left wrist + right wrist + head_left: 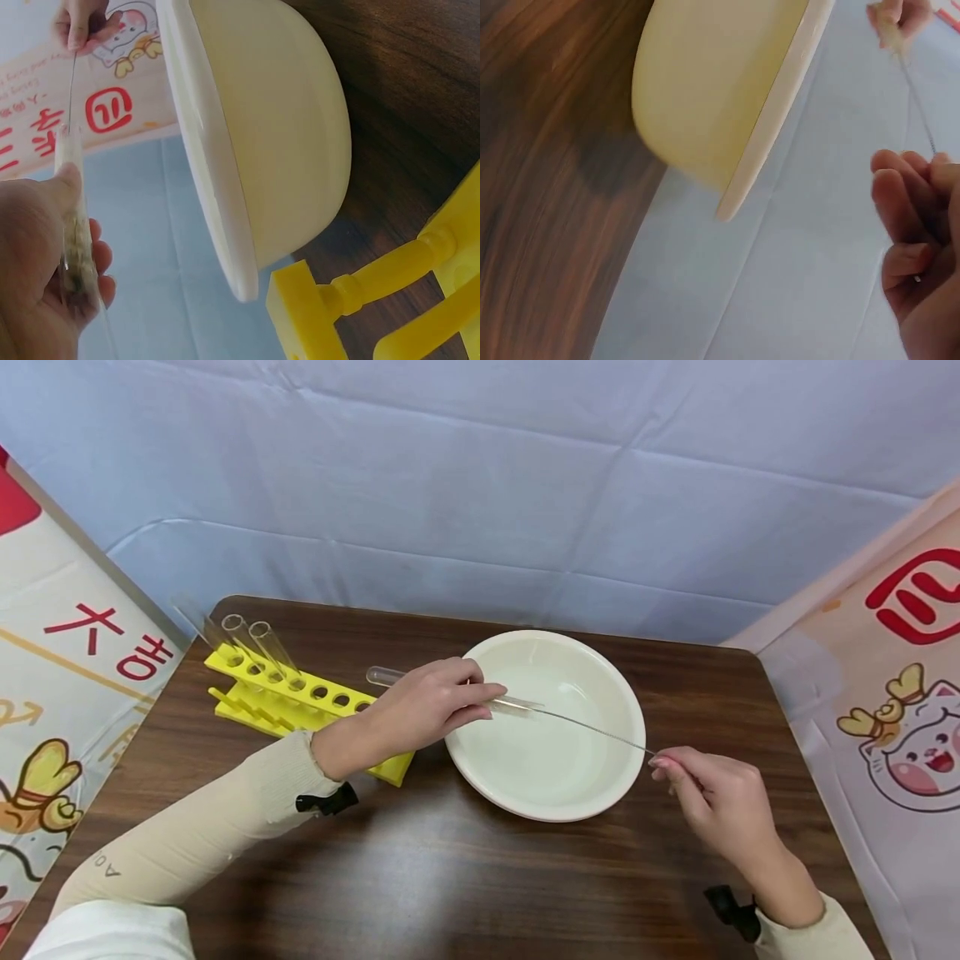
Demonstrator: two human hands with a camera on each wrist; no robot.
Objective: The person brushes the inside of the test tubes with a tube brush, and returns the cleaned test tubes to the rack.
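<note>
With left hand point(423, 700) round glass tube point(386, 676), right hand point(718, 795) in pinch on wire point(596, 727), above dark table point(465, 885), before far pale cloth point(450, 485).

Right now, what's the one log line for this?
left hand: grips test tube | right hand: holds test-tube brush | brush wire: enters tube mouth above white basin | yellow test-tube rack: three tubes
</note>
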